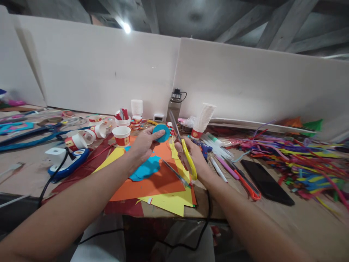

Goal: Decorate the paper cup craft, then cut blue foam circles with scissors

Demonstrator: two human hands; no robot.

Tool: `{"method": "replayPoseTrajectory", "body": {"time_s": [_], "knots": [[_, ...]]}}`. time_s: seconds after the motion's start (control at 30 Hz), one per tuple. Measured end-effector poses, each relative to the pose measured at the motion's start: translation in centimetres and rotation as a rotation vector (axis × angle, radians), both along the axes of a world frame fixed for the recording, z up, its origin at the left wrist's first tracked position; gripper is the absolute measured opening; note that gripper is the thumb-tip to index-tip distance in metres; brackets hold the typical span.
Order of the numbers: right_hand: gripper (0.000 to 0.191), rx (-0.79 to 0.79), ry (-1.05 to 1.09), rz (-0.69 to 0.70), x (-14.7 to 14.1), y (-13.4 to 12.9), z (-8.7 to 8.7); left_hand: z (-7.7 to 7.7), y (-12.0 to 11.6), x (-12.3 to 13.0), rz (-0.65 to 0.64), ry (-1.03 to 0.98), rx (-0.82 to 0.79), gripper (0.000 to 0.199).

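Observation:
Pinched between the thumb and fingers of my left hand is a round blue paper disc. My right hand grips a pair of scissors by its yellow handles, blades pointing up and away from me. The blades are beside the disc, apart from it. Beneath my hands, blue paper pieces lie on orange paper, with yellow sheets underneath. A pen rests on the orange paper.
Paper cups and a blue-and-white power strip stand at left. A bottle and a tall cup stack are behind. To the right are markers, a red-handled cutter, a black phone and colourful pipe cleaners.

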State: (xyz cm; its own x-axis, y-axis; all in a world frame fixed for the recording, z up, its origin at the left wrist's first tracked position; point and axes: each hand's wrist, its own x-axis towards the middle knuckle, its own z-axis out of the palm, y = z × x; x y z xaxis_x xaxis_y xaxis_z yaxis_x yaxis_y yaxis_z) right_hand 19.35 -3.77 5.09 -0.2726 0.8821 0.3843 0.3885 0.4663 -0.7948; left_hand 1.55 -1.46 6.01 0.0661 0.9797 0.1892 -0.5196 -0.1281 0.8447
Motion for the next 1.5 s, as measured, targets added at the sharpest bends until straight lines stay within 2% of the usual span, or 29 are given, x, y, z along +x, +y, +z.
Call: {"method": "replayPoseTrajectory", "body": {"time_s": [0.17, 0.33, 0.43, 0.53, 0.7, 0.83, 0.97, 1.2, 1.5], "knots": [[0.046, -0.049, 0.263, 0.049, -0.6, 0.1, 0.1, -0.6, -0.7, 0.7, -0.095, 0.178, 0.091, 0.018], [0.046, 0.034, 0.345, 0.065, -0.8, -0.3, 0.4, -0.9, -1.2, 0.8, -0.166, 0.377, 0.199, 0.016], [0.045, 0.030, 0.341, 0.075, -0.7, -0.3, 0.5, -0.9, -1.3, 0.8, -0.195, 0.437, 0.205, 0.013], [0.045, 0.018, 0.331, 0.055, -0.7, -0.1, 0.3, -1.3, -1.1, 1.0, -0.187, 0.382, 0.153, 0.012], [0.044, -0.015, 0.416, -0.005, -1.0, 0.1, -0.1, -2.5, -0.7, 2.3, -0.090, 0.148, 0.003, 0.023], [0.046, -0.007, 0.437, -0.012, -1.3, 0.1, -0.3, -2.7, -0.9, 2.9, -0.075, 0.076, -0.044, 0.023], [0.041, -0.013, 0.359, -0.012, -1.1, 0.2, -0.1, -1.9, -0.8, 2.2, -0.081, 0.047, -0.004, 0.019], [0.036, 0.038, 0.015, 0.048, 0.2, -0.2, 0.5, 0.0, 0.0, 0.0, -0.009, -0.053, 0.038, 0.022], [0.037, 0.065, -0.178, 0.052, 0.1, -0.5, 0.8, 0.2, 0.4, -0.2, 0.055, -0.100, 0.044, 0.023]]}}
